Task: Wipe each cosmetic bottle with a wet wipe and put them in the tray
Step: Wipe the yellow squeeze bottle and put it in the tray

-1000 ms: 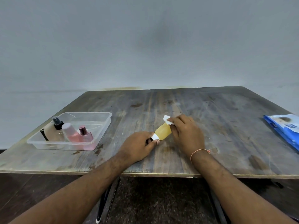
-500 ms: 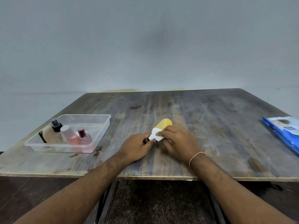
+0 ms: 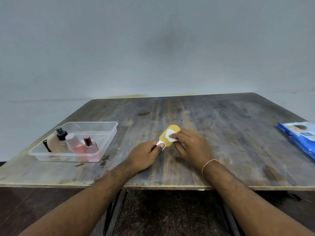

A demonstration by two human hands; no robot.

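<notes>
A small yellow bottle (image 3: 164,138) with a white neck lies tilted over the middle of the table. My left hand (image 3: 144,156) pinches its cap end. My right hand (image 3: 189,147) pinches a white wet wipe (image 3: 170,134) and presses it on the bottle's upper side. A clear plastic tray (image 3: 105,133) stands at the left. In it are a beige spray bottle with a black cap (image 3: 58,140), a pink bottle with a pale cap (image 3: 75,143) and a pink bottle with a metallic cap (image 3: 90,146).
A blue and white wet-wipe pack (image 3: 301,137) lies at the table's right edge. The worn wooden table (image 3: 221,120) ends at its front edge just behind my wrists, with dark floor below. A grey wall rises behind.
The wipe in my right hand has slid from near the bottle's neck up along its body. My left hand keeps its hold on the cap end.
</notes>
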